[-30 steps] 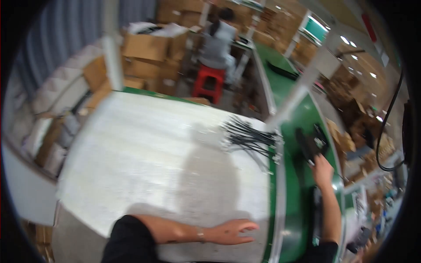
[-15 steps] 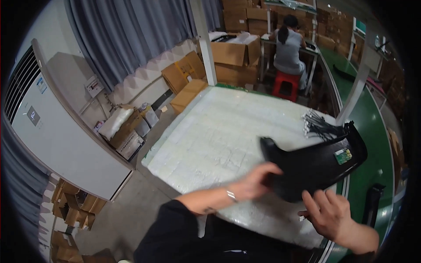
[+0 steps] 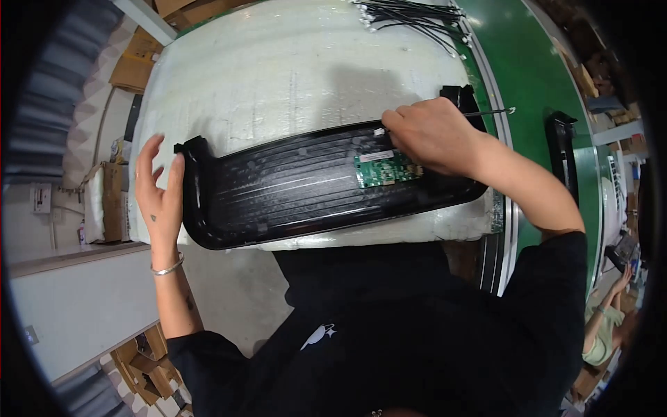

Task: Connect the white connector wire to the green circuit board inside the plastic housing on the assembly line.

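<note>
A long black plastic housing (image 3: 292,177) lies hollow side up on the white wrapped surface, its two ends bent away from me. Inside it, toward the right, sits a green circuit board (image 3: 379,172). At the housing's left end is my left hand (image 3: 161,201), fingers stretched and apart, with the thumb against or close beside the edge. My right hand (image 3: 431,135) is closed over the board's far side, gripping a thin black cable (image 3: 490,112). One white connector pokes out left of the fingers; the cable's other end sticks out to the right.
A bundle of black cables with white connectors (image 3: 410,19) lies at the far side of the white surface (image 3: 278,76). Along the right runs a green bench (image 3: 511,69) carrying another black plastic part (image 3: 561,149). Another person's arm (image 3: 611,299) shows at the far right.
My view has tilted down toward the housing. The housing, held tilted by my left hand before, now lies flat. My left hand has loosened, and my right hand has moved over the board with the cable.
</note>
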### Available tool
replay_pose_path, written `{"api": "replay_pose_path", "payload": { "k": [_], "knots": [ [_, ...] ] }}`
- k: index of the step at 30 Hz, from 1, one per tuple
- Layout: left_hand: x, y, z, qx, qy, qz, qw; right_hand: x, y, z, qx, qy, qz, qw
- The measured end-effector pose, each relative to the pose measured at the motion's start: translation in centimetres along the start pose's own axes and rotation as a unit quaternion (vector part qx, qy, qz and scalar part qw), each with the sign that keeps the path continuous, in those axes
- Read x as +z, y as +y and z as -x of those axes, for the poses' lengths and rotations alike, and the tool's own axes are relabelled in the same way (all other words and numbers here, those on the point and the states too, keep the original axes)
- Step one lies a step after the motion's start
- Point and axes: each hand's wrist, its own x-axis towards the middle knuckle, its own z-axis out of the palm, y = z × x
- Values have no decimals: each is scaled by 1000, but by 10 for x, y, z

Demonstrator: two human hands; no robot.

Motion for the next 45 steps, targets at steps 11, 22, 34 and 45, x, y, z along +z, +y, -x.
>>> {"api": "replay_pose_path", "payload": {
  "k": [11,22,34,45],
  "knots": [
    [133,153,-16,-154,-580,362,713,-2,-24,43,112,125,101,981],
    [167,162,2,-64,-527,301,792,15,-13,72,45,243,1,969],
    [151,135,-12,267,-314,122,903,11,-4,75,8,54,-11,998],
    [163,132,5,425,-274,32,862,9,15,61,118,-133,-291,940]
  ]
}}
